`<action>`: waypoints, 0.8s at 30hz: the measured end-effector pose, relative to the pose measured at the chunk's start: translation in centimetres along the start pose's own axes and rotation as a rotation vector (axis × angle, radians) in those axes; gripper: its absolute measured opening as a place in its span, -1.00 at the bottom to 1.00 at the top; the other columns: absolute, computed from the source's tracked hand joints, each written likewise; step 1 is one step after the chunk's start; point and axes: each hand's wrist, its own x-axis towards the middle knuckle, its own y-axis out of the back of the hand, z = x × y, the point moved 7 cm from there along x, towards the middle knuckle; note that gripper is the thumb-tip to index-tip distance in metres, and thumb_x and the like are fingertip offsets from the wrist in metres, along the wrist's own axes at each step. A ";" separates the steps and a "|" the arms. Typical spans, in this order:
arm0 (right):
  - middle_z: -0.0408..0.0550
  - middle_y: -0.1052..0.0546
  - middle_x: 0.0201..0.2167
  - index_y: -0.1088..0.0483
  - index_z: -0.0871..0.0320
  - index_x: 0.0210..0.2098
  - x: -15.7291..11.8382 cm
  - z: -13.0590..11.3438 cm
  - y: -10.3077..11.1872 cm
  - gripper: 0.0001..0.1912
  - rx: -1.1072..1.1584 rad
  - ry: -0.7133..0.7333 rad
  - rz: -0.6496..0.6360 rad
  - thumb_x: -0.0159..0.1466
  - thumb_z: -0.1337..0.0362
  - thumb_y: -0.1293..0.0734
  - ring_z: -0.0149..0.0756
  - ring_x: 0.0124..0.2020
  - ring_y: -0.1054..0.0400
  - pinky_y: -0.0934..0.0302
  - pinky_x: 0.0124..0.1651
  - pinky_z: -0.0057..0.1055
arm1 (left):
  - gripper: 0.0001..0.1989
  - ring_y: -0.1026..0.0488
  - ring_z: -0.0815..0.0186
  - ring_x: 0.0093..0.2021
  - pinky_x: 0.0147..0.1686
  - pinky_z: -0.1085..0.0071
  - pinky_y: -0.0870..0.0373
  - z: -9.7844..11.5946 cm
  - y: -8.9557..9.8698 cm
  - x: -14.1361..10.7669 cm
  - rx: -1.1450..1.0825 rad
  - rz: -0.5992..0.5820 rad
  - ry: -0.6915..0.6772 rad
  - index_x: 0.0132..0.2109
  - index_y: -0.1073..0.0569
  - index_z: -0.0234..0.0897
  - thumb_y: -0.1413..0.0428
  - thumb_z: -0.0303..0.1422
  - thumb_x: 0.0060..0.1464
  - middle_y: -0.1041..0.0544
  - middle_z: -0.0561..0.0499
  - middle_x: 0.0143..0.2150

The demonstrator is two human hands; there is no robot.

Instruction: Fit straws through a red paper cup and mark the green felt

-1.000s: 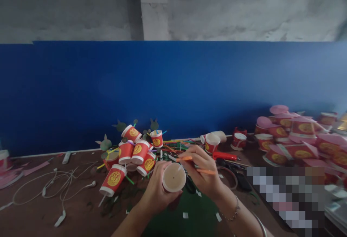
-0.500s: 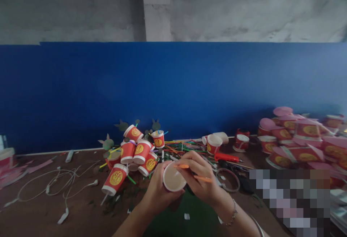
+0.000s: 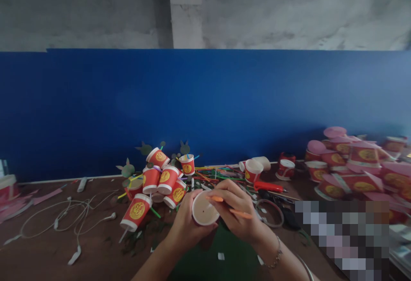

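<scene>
My left hand point(image 3: 189, 214) is wrapped round the side of a paper cup point(image 3: 206, 216), whose pale round end faces up toward me. A small dark hole shows near the middle of that end. My right hand point(image 3: 236, 208) is closed on a slim orange stick-like thing point(image 3: 241, 214), partly hidden by the fingers; its exact kind I cannot make out. The right fingertips are at the cup's right rim. Just left of my hands lies a heap of red paper cups point(image 3: 168, 179) with yellow emblems and coloured straws through them.
Loose coloured straws point(image 3: 208, 173) lie behind my hands. To the right are a red-handled tool point(image 3: 269, 186), a tape ring point(image 3: 269, 213) and a pile of red cups with pink paper point(image 3: 356, 156). White earphones point(image 3: 75, 255) lie left. A blue panel point(image 3: 205, 101) stands behind.
The cup has shifted slightly left and down in my left hand. A dark hole now shows in its pale end. My right hand keeps its grip on the orange stick-like thing.
</scene>
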 end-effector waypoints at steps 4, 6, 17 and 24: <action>-0.02 -0.40 -0.32 -0.43 0.16 -0.15 -0.1 0.1 0.1 -0.77 -0.004 0.001 0.008 0.25 0.49 -0.24 -0.40 -0.32 -0.33 -0.30 -0.30 -0.47 | -0.30 -0.33 0.06 0.02 0.01 0.11 -0.29 0.1 0.0 0.1 -0.025 -0.014 0.014 0.12 -0.16 -0.26 -0.29 -0.31 -0.16 -0.34 -0.16 0.05; -0.02 -0.40 -0.32 -0.43 0.16 -0.15 -0.1 0.1 0.0 -0.77 0.000 -0.003 0.001 0.25 0.49 -0.25 -0.40 -0.32 -0.33 -0.30 -0.30 -0.48 | -0.30 -0.34 0.07 0.01 -0.01 0.14 -0.30 0.1 0.1 0.1 -0.034 -0.004 0.021 0.11 -0.17 -0.26 -0.29 -0.33 -0.17 -0.35 -0.15 0.04; -0.03 -0.39 -0.34 -0.43 0.17 -0.15 0.0 -0.1 -0.2 -0.78 -0.006 0.006 -0.007 0.25 0.48 -0.24 -0.41 -0.33 -0.33 -0.29 -0.31 -0.47 | -0.29 -0.34 0.07 0.03 0.01 0.14 -0.29 0.2 0.0 0.1 -0.017 -0.005 0.018 0.12 -0.18 -0.27 -0.31 -0.32 -0.17 -0.34 -0.15 0.05; -0.03 -0.40 -0.33 -0.43 0.16 -0.17 0.0 -0.1 -0.1 -0.79 -0.001 -0.008 -0.013 0.25 0.47 -0.24 -0.40 -0.34 -0.33 -0.29 -0.32 -0.47 | -0.27 -0.33 0.05 0.03 0.02 0.13 -0.29 0.0 0.0 -0.1 -0.018 -0.004 0.025 0.12 -0.17 -0.26 -0.31 -0.29 -0.18 -0.34 -0.16 0.06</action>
